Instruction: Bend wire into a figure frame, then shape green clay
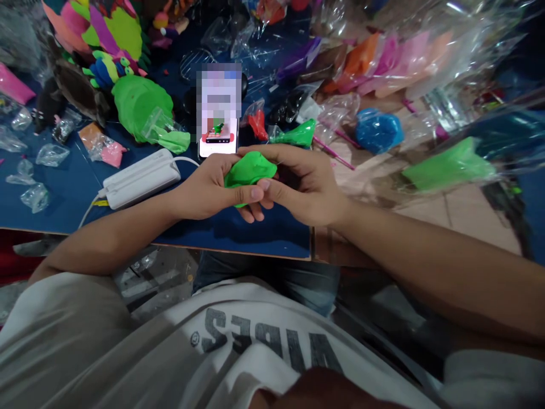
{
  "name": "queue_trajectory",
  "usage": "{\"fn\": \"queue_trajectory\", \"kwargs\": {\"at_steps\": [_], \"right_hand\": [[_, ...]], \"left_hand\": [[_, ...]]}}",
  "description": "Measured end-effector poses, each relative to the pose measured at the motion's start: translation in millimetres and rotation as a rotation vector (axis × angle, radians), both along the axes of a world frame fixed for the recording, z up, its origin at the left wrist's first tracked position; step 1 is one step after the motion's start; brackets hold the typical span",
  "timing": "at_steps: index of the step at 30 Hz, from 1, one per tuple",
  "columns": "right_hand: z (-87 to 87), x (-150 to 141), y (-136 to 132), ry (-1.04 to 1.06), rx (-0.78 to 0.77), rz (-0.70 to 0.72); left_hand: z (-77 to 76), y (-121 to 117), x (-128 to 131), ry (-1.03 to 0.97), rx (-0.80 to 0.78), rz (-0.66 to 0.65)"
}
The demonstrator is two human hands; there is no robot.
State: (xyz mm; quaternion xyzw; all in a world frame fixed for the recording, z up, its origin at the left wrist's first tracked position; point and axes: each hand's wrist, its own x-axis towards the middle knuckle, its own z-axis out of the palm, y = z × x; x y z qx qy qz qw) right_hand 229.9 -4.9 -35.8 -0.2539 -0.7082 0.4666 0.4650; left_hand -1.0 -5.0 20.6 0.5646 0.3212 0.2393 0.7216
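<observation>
A lump of bright green modelling clay [250,170] is held between both hands, above the front edge of the blue table. My left hand [213,184] wraps round its left side, thumb laid along the near face. From the right, my right hand [309,182] grips it, with its thumb pressed near the other thumb and its fingers behind the clay. Parts of the clay are hidden by the fingers. Just beyond the hands stands a phone [218,149] with a lit, partly blurred screen.
A white power adapter [142,177] with cables lies left of the hands. A round green clay piece [142,105] and colourful clay figures [114,34] sit at the back left. Bagged clay in green [451,165], blue [378,130] and orange [361,57] covers the right side.
</observation>
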Motion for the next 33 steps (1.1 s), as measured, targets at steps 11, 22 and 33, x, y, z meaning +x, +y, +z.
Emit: {"fn": "queue_trajectory", "kwargs": {"at_steps": [11, 22, 33], "right_hand": [[7.8, -8.4, -6.3, -0.008, -0.015, -0.099], [11.0, -13.8, -8.8, 0.041, -0.068, -0.138], [4.6, -9.6, -5.2, 0.098, -0.08, -0.277]], "left_hand": [[-9.0, 6.5, -3.3, 0.006, -0.002, -0.076], [-21.2, -2.9, 7.3, -0.064, -0.066, 0.076], [-21.3, 7.5, 2.5, -0.054, -0.033, 0.241]]}}
